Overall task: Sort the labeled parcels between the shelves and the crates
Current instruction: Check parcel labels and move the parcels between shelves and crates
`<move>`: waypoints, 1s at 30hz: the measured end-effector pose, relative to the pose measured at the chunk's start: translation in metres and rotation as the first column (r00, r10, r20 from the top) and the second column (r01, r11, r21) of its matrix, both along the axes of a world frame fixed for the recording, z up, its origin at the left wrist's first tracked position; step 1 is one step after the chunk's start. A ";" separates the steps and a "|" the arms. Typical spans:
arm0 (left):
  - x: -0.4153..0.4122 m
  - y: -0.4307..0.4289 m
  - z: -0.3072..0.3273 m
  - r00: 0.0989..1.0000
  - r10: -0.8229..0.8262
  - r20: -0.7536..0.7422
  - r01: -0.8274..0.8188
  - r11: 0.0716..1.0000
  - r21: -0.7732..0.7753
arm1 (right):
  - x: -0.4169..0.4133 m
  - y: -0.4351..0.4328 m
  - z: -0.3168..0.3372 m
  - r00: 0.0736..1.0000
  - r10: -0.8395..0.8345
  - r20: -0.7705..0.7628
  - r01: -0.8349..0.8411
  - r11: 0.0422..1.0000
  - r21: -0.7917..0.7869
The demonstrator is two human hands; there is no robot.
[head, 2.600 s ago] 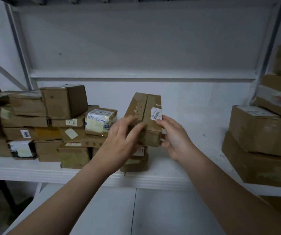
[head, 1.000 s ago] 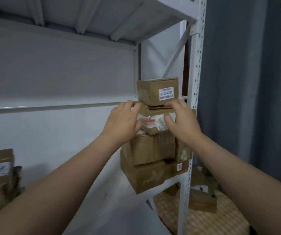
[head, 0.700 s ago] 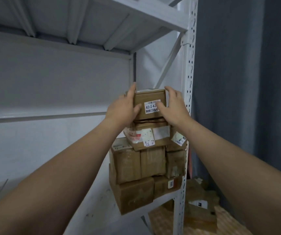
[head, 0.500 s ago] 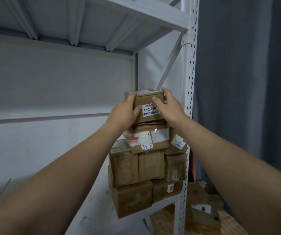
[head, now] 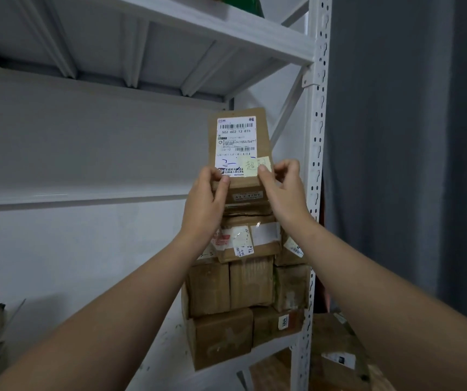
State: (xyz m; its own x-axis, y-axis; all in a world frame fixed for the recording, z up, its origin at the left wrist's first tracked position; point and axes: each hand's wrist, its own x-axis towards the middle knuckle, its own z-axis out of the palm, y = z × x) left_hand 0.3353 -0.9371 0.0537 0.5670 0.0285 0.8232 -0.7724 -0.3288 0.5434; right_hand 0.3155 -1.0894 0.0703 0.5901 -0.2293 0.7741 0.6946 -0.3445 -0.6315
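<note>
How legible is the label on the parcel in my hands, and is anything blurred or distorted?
Head view: the label on the parcel is evenly lit, barcode and large digits sharp, fine print smeared; the stack below is dimmer, softer; the shelf upright slants from wide-angle distortion.

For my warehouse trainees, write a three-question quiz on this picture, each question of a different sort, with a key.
1. True or false: both the left hand and the right hand grip the labeled parcel.
2. What colour is the handwritten note stuck on it?
3. The stack of parcels beneath stands: A beside the white upright post; B on the floor; C in a crate.
Key: 1 true; 2 yellow; 3 A.
</note>
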 end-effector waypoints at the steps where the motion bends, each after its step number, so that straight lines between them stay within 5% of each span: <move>1: -0.002 0.002 0.000 1.000 0.000 -0.004 0.000 1.000 -0.015 | -0.004 0.002 -0.001 1.000 0.005 0.009 -0.005 1.000 -0.015; 7: -0.035 0.028 -0.002 0.983 -0.176 0.055 0.182 0.972 -0.147 | -0.041 0.027 -0.008 0.994 0.082 0.072 -0.077 0.995 -0.069; 16: -0.085 0.103 -0.035 0.974 -0.218 0.066 0.225 0.963 -0.150 | -0.089 0.101 -0.042 0.994 0.066 0.087 -0.057 0.993 -0.102; 30: -0.164 0.160 -0.121 0.881 -0.433 -0.190 0.400 0.897 -0.190 | -0.183 0.164 -0.146 0.978 -0.177 -0.114 0.178 0.984 -0.005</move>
